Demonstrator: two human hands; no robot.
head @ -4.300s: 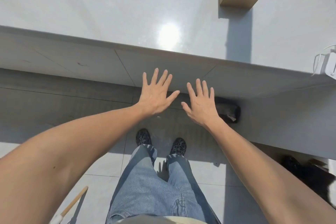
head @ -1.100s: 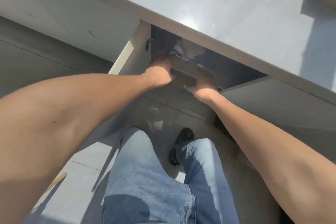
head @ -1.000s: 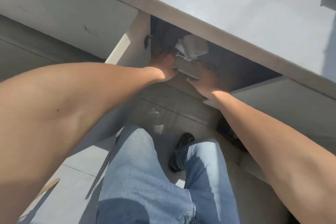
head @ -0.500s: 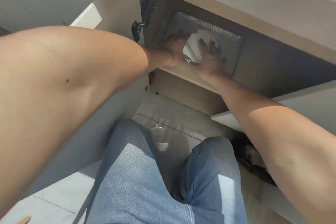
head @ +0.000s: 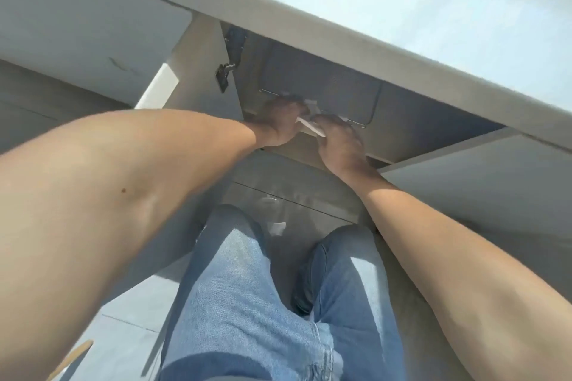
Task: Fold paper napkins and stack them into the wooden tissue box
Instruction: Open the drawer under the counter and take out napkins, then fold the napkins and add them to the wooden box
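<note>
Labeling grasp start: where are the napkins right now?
In the head view, the napkins are centre frame inside the open cabinet under the counter edge, held between the left hand and right hand.

The countertop point(head: 418, 0) is pale grey-white, its front edge point(head: 309, 37) beige. The cabinet doors point(head: 77, 28) are matt grey. Inside the shadowed cabinet sits a dark grey container point(head: 322, 83) with fine ribbing. The napkins point(head: 311, 125) are white. The jeans point(head: 235, 303) are faded light blue denim. The floor tiles point(head: 130, 309) are light grey.
</note>
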